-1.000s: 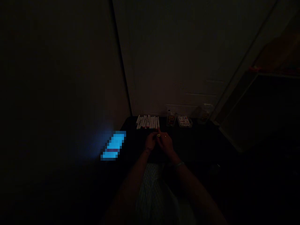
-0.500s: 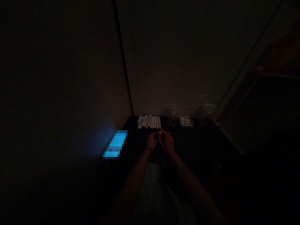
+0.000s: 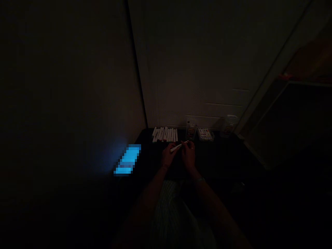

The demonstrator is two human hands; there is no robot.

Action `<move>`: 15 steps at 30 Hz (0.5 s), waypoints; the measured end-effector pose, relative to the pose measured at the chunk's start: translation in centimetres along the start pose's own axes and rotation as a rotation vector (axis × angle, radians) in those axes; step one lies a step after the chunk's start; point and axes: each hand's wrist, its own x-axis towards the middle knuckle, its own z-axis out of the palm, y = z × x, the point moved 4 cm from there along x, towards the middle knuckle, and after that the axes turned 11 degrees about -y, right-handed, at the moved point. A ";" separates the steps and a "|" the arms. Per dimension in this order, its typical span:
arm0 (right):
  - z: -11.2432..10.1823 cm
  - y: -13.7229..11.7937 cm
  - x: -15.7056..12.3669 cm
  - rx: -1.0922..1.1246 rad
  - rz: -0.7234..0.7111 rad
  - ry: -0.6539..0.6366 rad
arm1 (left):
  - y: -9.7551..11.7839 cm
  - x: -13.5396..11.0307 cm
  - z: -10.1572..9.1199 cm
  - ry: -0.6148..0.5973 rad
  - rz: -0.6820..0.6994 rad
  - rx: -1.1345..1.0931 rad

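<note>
A slim white cylindrical marker (image 3: 175, 148) is slanting toward two o'clock over the black tabletop (image 3: 223, 157), the left hand (image 3: 168, 155) and right hand (image 3: 189, 155) pinching it between their fingers; white cylindrical markers (image 3: 165, 134) are lying at ten o'clock.

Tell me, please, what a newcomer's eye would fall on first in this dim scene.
Probably the glowing blue, pixelated patch at the left of the dark table, by far the brightest thing here. Next, near the middle, the left hand and right hand hold a slanting white marker. Beyond them, a row of white markers lies at the table's back.
</note>
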 end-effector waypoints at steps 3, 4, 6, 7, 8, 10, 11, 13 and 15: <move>0.7 0.6 0.1 0.001 0.007 -0.051 | 0.6 -0.2 0.0 -0.012 0.054 0.012; 0.9 0.7 0.1 0.002 0.008 -0.067 | 0.8 -0.3 0.0 -0.018 0.084 0.017; 1.2 0.9 0.1 0.008 0.004 -0.095 | 1.2 -0.5 0.2 -0.037 0.138 0.027; 1.3 1.0 0.1 0.016 -0.004 -0.110 | 1.4 -0.6 0.3 -0.052 0.159 0.035; 1.5 1.0 0.1 0.029 -0.018 -0.130 | 1.5 -0.7 0.4 -0.070 0.176 0.048; 1.9 0.9 0.2 0.057 -0.053 -0.183 | 1.7 -0.8 0.7 -0.102 0.197 0.081; 2.0 0.9 0.3 0.066 -0.068 -0.209 | 1.8 -0.8 0.8 -0.113 0.201 0.099; 2.3 0.8 0.4 0.063 -0.085 -0.236 | 1.8 -0.9 0.9 -0.122 0.195 0.130; 2.3 0.9 0.5 0.044 -0.084 -0.239 | 1.8 -0.9 0.9 -0.119 0.177 0.153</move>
